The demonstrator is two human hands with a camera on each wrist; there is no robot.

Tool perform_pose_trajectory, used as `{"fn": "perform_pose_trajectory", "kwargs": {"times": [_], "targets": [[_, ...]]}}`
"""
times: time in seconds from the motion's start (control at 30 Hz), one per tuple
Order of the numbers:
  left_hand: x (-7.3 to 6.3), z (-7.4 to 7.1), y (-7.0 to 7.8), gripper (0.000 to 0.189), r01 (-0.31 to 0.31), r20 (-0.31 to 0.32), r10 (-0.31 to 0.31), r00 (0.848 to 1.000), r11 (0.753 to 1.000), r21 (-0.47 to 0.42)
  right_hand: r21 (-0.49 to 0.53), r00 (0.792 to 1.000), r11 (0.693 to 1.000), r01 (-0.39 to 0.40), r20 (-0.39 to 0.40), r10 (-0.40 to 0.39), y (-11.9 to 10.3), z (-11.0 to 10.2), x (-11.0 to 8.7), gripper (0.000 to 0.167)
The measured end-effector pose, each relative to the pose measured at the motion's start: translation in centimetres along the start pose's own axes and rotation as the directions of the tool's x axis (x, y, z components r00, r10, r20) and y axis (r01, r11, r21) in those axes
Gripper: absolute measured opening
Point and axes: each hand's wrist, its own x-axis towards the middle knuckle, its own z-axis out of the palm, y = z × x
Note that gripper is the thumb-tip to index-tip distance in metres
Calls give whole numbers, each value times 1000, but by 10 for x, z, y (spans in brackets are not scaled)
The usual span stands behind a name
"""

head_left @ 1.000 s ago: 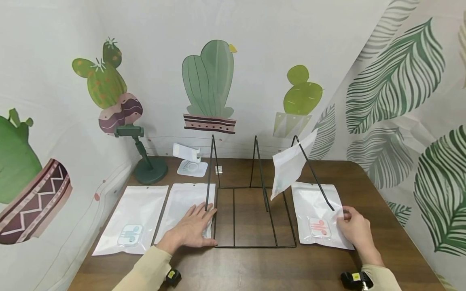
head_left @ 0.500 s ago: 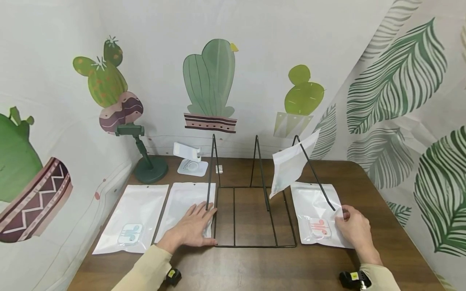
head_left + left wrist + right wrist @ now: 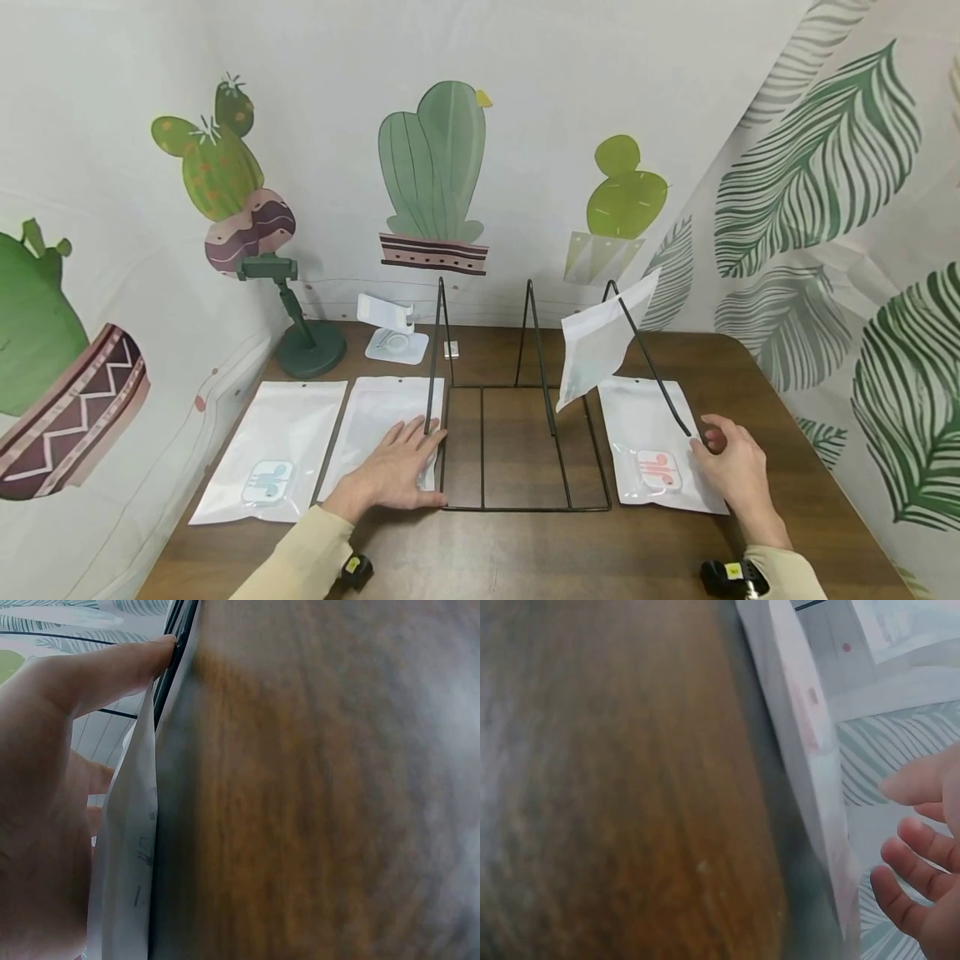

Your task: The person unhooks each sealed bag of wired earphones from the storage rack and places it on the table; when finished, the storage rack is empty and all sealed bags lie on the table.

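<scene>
My left hand (image 3: 397, 471) lies with spread fingers over a white zip bag (image 3: 378, 408), its fingertips at the left side of a black wire display rack (image 3: 525, 509). In the left wrist view the thumb (image 3: 112, 671) reaches the rack's wire. Beside the right-hand zip bag (image 3: 633, 408), which shows pink-red earphones in a case (image 3: 658, 472), my right hand (image 3: 735, 471) has loosely bent fingers. The right wrist view shows those fingers apart from the bag's edge (image 3: 802, 742), holding nothing. Another white bag (image 3: 596, 350) hangs tilted on the rack's right prong.
A flat bag (image 3: 292, 425) with blue earphones lies at the far left of the wooden table (image 3: 525, 558). Behind stand a green phone stand (image 3: 311, 350), a small white stand (image 3: 396, 346) and a little white block (image 3: 451, 350). A printed cloth backdrop closes off the back.
My right hand's fingers have parted from the right bag's edge and spread a little. The left hand, the rack and the bags stay in place.
</scene>
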Motion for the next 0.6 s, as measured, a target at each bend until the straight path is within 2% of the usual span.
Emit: {"fn": "perform_pose_trajectory", "kwargs": {"times": [0.13, 0.27, 0.43, 0.6], "targets": [[0, 0, 0, 106, -3, 0, 3, 1000, 1000, 1, 35, 994, 996, 80, -77, -77, -3, -1, 2, 37], [0, 1, -1, 106, -6, 0, 6, 1000, 1000, 2, 62, 986, 990, 128, -116, -120, -5, -2, 6, 39], [0, 0, -1, 106, -9, -4, 9, 1000, 1000, -3, 102, 984, 984, 149, -113, -137, -6, 0, 11, 40], [0, 1, 0, 106, -8, -6, 8, 1000, 1000, -1, 216, 982, 962, 165, -122, -141, -10, 6, 19, 39]]}}
